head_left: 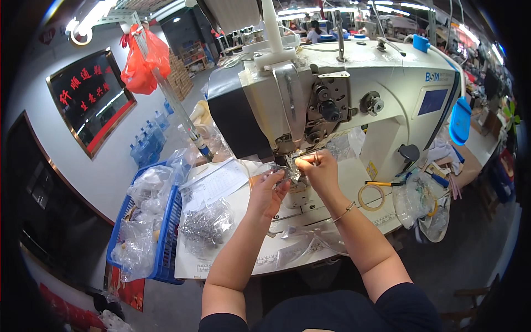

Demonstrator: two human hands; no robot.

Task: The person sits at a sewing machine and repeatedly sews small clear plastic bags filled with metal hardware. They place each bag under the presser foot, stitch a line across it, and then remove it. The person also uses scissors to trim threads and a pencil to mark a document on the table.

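A white industrial sewing machine (381, 99) stands in front of me, and both my hands are close under its needle area. My left hand (268, 193) pinches a clear, shiny plastic piece (280, 169) between thumb and fingers, left of the presser foot. Closed fingers on my right hand (321, 170) meet at the right of the needle area, touching or nearly touching the shiny material there; what they hold is too small and hidden to name. Several clear plastic strips (301, 243) lie at the table's front edge, below my hands.
A clear bag of silvery pieces (207, 226) and a paper sheet (218, 181) lie at left, beside a blue basket (170, 243) of plastic bags. A tape roll (371, 197), orange-handled tool (383, 183) and plastic bag (412, 199) are at right. A red bag (145, 61) hangs from a post.
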